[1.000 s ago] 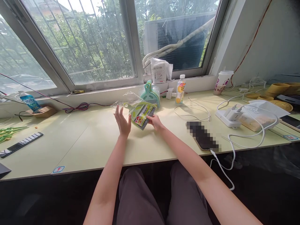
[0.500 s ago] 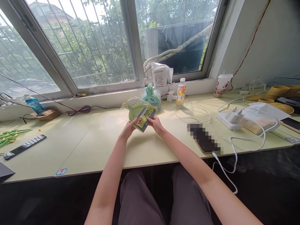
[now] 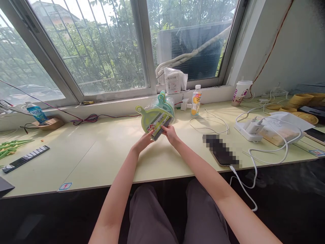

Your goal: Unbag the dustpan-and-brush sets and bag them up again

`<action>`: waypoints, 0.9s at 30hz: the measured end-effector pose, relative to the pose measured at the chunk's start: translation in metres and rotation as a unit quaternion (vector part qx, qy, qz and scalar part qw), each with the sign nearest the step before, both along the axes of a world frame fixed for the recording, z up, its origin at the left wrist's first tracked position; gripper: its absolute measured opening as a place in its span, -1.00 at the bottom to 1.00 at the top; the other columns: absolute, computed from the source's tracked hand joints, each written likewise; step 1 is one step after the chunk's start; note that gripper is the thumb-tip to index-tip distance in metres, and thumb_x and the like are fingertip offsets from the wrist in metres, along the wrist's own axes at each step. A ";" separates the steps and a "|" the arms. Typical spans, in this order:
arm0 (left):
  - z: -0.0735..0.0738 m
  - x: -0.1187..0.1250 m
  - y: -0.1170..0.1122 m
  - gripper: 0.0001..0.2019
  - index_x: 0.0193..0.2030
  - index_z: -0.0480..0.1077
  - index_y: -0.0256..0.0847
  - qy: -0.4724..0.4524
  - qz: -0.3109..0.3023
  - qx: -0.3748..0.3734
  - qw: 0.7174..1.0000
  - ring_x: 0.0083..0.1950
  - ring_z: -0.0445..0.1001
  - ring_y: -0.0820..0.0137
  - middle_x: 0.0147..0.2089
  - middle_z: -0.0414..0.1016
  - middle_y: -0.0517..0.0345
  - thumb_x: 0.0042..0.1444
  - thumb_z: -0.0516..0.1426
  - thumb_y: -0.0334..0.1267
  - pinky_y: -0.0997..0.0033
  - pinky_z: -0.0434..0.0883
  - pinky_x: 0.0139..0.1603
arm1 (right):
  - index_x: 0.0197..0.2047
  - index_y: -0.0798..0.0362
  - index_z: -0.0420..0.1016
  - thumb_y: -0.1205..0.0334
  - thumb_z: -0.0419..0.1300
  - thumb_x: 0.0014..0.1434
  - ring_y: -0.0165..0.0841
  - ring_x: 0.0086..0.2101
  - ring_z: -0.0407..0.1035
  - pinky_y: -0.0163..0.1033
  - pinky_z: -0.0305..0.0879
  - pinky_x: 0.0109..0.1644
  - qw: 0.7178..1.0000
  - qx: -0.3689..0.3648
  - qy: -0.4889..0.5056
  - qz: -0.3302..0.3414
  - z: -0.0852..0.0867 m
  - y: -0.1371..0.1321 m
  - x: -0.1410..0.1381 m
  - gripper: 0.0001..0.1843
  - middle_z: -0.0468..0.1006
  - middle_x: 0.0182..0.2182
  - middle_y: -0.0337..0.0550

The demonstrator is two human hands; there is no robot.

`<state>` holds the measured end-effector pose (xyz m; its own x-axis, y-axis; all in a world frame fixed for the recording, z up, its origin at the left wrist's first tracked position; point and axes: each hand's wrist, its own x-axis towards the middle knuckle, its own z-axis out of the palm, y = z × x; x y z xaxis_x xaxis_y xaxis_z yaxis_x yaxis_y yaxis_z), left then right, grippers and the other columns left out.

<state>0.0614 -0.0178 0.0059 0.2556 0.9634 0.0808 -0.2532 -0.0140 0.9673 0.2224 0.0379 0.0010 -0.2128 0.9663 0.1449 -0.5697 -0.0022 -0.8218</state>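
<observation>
Holding a light-green dustpan [image 3: 146,118] and its grey-bristled brush [image 3: 157,134] at a tilt over the middle of the bench [image 3: 109,156], with left hand [image 3: 146,139] and right hand [image 3: 170,133] clamped on the bristle side, handle pointing back toward the window. Crowded from behind by a teal dustpan set [image 3: 163,101], partly covered by the green one. Flanked just beyond by a yellow-labelled bottle [image 3: 196,101], with a white packet [image 3: 173,81] near the window. Blocked on the right by a phone [image 3: 220,150], partly pixelated, near the right forearm, then by a charger block [image 3: 247,131] with trailing white cables and, farther back, a lidded cup [image 3: 241,93]. Bounded well left by a black strip [image 3: 26,158], green stems [image 3: 11,147] and a blue-labelled bottle [image 3: 37,113] beside a cardboard tray [image 3: 52,124].
</observation>
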 end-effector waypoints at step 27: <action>-0.001 0.018 0.001 -0.43 0.28 0.26 -0.02 0.017 0.031 0.075 0.997 0.40 0.10 0.12 0.38 0.18 0.05 0.15 0.11 0.07 0.03 0.19 0.31 | -0.19 0.08 0.47 0.17 0.38 0.03 -0.17 -0.10 0.51 -0.03 0.51 0.00 0.999 0.010 0.026 0.028 -0.007 0.009 0.000 -0.71 0.64 -0.24 -0.07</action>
<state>0.0790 -0.0166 0.0053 0.2006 0.9554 0.2168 -0.2150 -0.1730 0.9612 0.2227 0.0469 -0.0056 -0.2573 0.9502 0.1756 -0.6113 -0.0194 -0.7911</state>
